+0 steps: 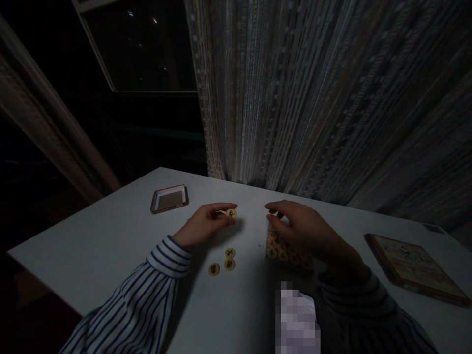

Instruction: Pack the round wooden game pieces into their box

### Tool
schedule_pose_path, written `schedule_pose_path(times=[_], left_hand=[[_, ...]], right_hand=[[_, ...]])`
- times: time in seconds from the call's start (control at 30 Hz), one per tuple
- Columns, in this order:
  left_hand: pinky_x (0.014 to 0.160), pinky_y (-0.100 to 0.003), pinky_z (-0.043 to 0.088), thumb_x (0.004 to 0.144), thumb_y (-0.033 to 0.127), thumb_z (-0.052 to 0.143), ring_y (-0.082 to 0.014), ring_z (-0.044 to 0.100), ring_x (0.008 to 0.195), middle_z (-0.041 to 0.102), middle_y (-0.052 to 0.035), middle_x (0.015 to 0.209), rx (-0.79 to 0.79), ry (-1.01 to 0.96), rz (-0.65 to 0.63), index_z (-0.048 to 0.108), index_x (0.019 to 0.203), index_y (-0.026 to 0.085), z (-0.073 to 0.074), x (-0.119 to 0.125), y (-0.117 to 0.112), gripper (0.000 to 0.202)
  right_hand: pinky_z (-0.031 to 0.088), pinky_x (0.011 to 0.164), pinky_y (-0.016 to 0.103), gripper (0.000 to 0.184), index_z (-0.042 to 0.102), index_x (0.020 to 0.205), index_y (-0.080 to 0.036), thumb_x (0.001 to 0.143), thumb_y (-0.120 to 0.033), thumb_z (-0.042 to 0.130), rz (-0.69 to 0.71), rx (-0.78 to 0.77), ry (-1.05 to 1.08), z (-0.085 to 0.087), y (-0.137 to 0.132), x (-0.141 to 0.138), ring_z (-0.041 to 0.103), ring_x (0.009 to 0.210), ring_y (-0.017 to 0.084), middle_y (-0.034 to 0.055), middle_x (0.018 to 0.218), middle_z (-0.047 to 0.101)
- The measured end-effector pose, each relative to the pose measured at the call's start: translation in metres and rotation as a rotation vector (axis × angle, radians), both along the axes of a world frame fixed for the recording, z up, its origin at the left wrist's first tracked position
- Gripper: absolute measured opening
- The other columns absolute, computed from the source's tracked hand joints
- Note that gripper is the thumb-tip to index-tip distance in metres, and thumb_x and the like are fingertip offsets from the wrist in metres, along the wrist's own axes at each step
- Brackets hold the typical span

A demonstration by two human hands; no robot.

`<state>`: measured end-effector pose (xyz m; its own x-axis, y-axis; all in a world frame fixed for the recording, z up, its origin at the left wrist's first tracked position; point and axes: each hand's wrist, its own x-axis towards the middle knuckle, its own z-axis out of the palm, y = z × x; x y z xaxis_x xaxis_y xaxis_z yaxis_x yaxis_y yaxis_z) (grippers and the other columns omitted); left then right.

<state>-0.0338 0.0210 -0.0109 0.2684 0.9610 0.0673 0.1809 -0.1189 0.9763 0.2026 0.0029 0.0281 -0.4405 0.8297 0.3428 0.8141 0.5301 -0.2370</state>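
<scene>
My left hand (pixel 206 223), just left of the frame's centre, pinches a small round pale-yellow disc with a black character (pixel 231 214) between thumb and fingertips, its marked face turned toward me. Below it, near the lower centre, three loose round yellowish discs with dark markings (pixel 229 252) lie on the white flat-topped table (pixel 140 255): two sit one above the other, close together, and the third lies just to their left.

Right of centre, my right hand (pixel 308 226) is curved, thumb and fingers apart, over packed rows of round yellowish discs, some marked in red (pixel 283 250); it partly hides them. Both my wrists wear white sleeves with dark blue stripes (pixel 147 295).

At the table's left end rests a shallow rectangular tray with a brown rim (pixel 168 200); at the right of the frame, a flat brown-edged rectangular panel with a faded picture (pixel 416 265). Pale patterned curtains (pixel 258 98) hang across the top.
</scene>
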Motion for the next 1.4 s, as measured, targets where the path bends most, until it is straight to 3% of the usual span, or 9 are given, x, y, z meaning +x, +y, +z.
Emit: schedule_pose_path(times=[0.2, 0.33, 0.5, 0.7, 1.0, 1.27, 1.4], left_hand=[[0.066, -0.029, 0.051, 0.066, 0.021, 0.067, -0.0187, 0.068, 0.07, 0.072, -0.0047, 0.069, 0.039, 0.0, -0.107, 0.067, 0.101, 0.015, 0.02, 0.021, 0.009, 0.036], [0.069, -0.029, 0.05, 0.064, 0.018, 0.067, -0.0182, 0.068, 0.069, 0.072, -0.0039, 0.068, 0.066, -0.021, -0.131, 0.067, 0.097, 0.015, 0.024, 0.034, 0.015, 0.033], [0.063, -0.027, 0.048, 0.064, 0.017, 0.067, -0.0158, 0.065, 0.065, 0.069, -0.0021, 0.068, 0.056, -0.059, -0.166, 0.064, 0.094, 0.016, 0.021, 0.043, 0.025, 0.03], [0.067, -0.024, 0.047, 0.063, 0.013, 0.068, -0.012, 0.063, 0.068, 0.067, -0.0001, 0.073, 0.008, -0.158, -0.247, 0.061, 0.088, 0.017, 0.021, 0.053, 0.035, 0.027], [0.066, -0.02, 0.045, 0.064, 0.008, 0.068, -0.0078, 0.061, 0.066, 0.065, 0.0026, 0.069, -0.083, -0.206, -0.341, 0.055, 0.082, 0.014, 0.015, 0.057, 0.039, 0.023], [0.066, -0.022, 0.044, 0.064, 0.009, 0.067, -0.0093, 0.06, 0.068, 0.065, 0.0017, 0.071, -0.086, -0.203, -0.361, 0.059, 0.085, 0.014, 0.009, 0.062, 0.039, 0.022], [0.063, -0.022, 0.043, 0.064, 0.011, 0.068, -0.0081, 0.058, 0.063, 0.064, 0.003, 0.067, -0.084, -0.202, -0.308, 0.059, 0.081, 0.014, 0.005, 0.066, 0.038, 0.019]], right_hand=[[0.047, 0.081, 0.033, 0.031, 0.062, 0.111, -0.019, 0.085, -0.027, 0.046, 0.0, -0.011, -0.005, 0.001, 0.0, 0.002, 0.063, 0.087, 0.019, 0.006, 0.107, 0.068], [0.047, 0.081, 0.033, 0.031, 0.062, 0.111, -0.018, 0.084, -0.026, 0.047, -0.019, -0.014, 0.014, 0.004, 0.001, 0.007, 0.063, 0.088, 0.019, 0.0057, 0.107, 0.068], [0.047, 0.08, 0.032, 0.03, 0.062, 0.11, -0.019, 0.085, -0.026, 0.047, -0.026, -0.012, 0.037, 0.007, 0.001, 0.012, 0.063, 0.088, 0.019, 0.0051, 0.107, 0.068], [0.047, 0.08, 0.032, 0.03, 0.062, 0.11, -0.018, 0.084, -0.025, 0.048, -0.029, -0.007, 0.023, 0.007, 0.004, 0.014, 0.063, 0.088, 0.019, 0.0054, 0.105, 0.068], [0.046, 0.08, 0.031, 0.028, 0.062, 0.107, -0.017, 0.082, -0.021, 0.05, 0.015, 0.046, 0.061, -0.004, 0.011, 0.011, 0.063, 0.084, 0.017, 0.0061, 0.101, 0.069], [0.045, 0.076, 0.031, 0.026, 0.062, 0.107, -0.018, 0.083, -0.021, 0.052, 0.037, -0.025, 0.042, -0.008, 0.013, 0.006, 0.061, 0.083, 0.017, 0.0059, 0.099, 0.068], [0.044, 0.077, 0.03, 0.027, 0.062, 0.107, -0.017, 0.082, -0.018, 0.053, 0.039, -0.043, 0.038, -0.009, 0.013, 0.007, 0.061, 0.083, 0.016, 0.0061, 0.1, 0.067]])
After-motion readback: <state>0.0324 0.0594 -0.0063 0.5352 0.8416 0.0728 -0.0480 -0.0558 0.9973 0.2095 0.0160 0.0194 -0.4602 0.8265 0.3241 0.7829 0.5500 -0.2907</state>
